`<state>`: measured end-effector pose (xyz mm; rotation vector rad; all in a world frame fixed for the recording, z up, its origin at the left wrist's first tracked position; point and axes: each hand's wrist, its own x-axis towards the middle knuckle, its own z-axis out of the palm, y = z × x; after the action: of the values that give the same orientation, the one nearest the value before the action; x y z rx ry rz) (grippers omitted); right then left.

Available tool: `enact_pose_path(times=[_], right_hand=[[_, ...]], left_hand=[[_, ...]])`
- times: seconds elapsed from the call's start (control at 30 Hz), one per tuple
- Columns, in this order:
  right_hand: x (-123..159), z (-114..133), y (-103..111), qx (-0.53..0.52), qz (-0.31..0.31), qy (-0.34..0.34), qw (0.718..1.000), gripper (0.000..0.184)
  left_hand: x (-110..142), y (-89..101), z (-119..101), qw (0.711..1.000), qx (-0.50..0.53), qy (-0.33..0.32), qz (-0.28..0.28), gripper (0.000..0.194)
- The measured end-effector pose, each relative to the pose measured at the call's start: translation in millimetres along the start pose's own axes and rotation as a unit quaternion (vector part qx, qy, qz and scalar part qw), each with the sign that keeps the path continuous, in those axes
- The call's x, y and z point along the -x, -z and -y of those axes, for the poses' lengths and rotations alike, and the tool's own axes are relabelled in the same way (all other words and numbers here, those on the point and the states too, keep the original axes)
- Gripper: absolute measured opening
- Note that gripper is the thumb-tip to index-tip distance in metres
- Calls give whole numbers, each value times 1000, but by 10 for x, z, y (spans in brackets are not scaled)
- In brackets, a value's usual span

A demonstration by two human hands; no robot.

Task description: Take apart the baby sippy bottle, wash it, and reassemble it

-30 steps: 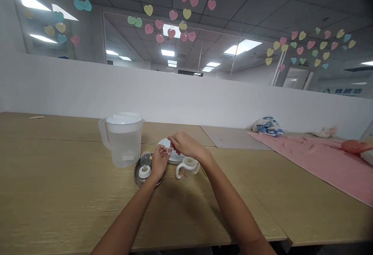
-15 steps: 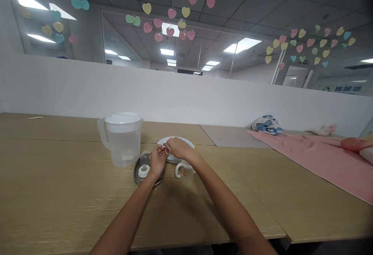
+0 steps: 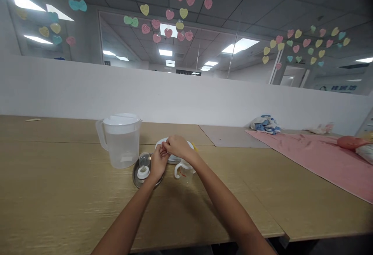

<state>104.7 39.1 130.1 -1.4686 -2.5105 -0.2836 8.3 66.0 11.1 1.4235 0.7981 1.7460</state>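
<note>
- Bg: white partition [image 3: 145, 95] runs along far edge of surface; glass wall behind it carries pink, yellow, green & blue paper hearts [image 3: 183, 13].
- Wood-grain surface [image 3: 58, 192], made of joined desks, carries everything below.
- Pink cloth [image 3: 305, 161] lies at right end, w/ crumpled blue-and-white cloth [image 3: 265, 124] at its far edge; both well apart from hands, not in their way.
- Clear plastic pitcher [image 3: 121, 150] w/ white lid stands left of hands, handle pointing away from them, so prob. out of their path.
- Round steel dish [image 3: 136, 179] sits just below left hand, apparently keeping small parts together: clear glass dome [image 3: 144, 160] beside white collar [image 3: 143, 173].
- White plate [image 3: 159, 143] lies behind hands, partly covered by them.
- Clear two-handled cup [image 3: 185, 175] w/ white handles stands just below right hand, not touched as far as visible.
- Left hand [image 3: 159, 161] & right hand [image 3: 178, 147] are raised close together, fingers narrowly pinched.
- Small pale piece [image 3: 164, 152] sits btwn both hands' fingertips, above plate's left side; mostly hidden, exact kind unclear. Held up off surface, prob. for fine finger control.
</note>
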Motion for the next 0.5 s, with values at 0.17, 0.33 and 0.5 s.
enact_pose_path(times=[0.17,0.33,0.5], right_hand=[[16,15,79,17,-45,11,999,34],[53,24,190,33,-72,9,997,33],[103,39,281,60,-95,4,994,36]], left_hand=[[22,-4,-64,999,-44,-19,4,26],[33,-24,-112,992,-117,-38,-8,22],[47,-54,-131,986,-156,-56,-23,21]])
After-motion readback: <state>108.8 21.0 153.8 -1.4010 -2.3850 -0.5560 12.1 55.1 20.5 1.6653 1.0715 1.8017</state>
